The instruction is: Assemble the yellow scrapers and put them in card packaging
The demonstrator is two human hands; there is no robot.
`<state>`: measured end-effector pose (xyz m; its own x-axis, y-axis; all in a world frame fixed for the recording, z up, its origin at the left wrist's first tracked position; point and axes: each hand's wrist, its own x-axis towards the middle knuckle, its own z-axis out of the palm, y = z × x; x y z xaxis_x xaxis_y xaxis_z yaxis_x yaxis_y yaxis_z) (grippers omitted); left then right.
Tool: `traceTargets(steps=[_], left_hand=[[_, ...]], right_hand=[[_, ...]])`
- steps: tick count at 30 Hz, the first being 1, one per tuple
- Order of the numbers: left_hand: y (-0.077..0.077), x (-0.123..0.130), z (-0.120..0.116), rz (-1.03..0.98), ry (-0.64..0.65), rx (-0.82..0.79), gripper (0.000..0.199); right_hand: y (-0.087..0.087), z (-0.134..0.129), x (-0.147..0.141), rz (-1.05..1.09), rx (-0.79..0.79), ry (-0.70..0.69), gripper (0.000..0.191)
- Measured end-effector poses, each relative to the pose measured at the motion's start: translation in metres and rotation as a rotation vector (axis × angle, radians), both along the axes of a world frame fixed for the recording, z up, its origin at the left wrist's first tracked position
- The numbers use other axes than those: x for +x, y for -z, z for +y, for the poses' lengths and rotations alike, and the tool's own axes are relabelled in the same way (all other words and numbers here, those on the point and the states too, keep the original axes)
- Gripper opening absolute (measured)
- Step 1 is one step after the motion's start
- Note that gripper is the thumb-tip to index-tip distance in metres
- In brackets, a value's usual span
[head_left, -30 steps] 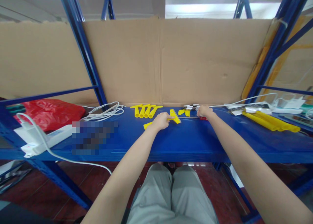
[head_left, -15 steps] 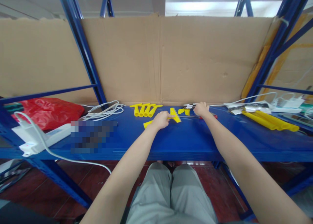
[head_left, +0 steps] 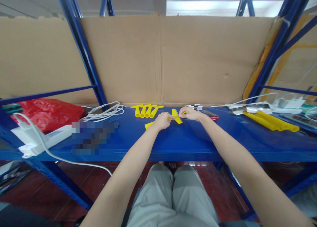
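My left hand is closed round the handle of a yellow T-shaped scraper. The scraper's wide head points right and its handle end shows left of the wrist. Close to the right side of that head is my right hand, its fingertips pinched together. What they hold, if anything, is too small to name. A bit of yellow shows by these fingertips, and the hand covers the surface below it. Behind the hand lie several small black-and-white pieces. A red item with a grey part lies right of the wrist.
Several yellow T-shaped scrapers lie in a row at the back. Yellow tubes rest at the right on the blue shelf. A red bag, white cables and a power strip are left. Cardboard stands behind.
My right hand has moved left from the black-and-white pieces to beside the scraper's head, its fingers now pinched. My left hand keeps its hold on the scraper and has barely moved.
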<state>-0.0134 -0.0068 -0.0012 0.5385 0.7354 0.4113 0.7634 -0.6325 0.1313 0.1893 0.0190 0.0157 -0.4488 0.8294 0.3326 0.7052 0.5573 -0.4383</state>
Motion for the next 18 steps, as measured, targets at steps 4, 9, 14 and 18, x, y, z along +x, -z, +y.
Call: traceTargets(steps=[4,9,14,18], left_hand=[[0.0001,-0.0006,0.0006,-0.021,-0.004,-0.003,0.044],[0.0006,-0.0010,0.0011,-0.032,0.002,-0.024,0.045],[0.0014,-0.0012,0.0018,-0.037,0.005,-0.034,0.045],[0.0004,-0.0012,0.0017,-0.016,-0.001,-0.039,0.045]], right_hand=[[0.0029,0.0026,-0.0027,-0.030,0.078,-0.037,0.012],[0.0076,0.0053,-0.0052,-0.039,0.110,-0.037,0.015],[0.0092,0.0075,-0.0052,-0.054,0.122,-0.067,0.015],[0.0086,0.0066,-0.0064,-0.072,0.148,-0.054,0.013]])
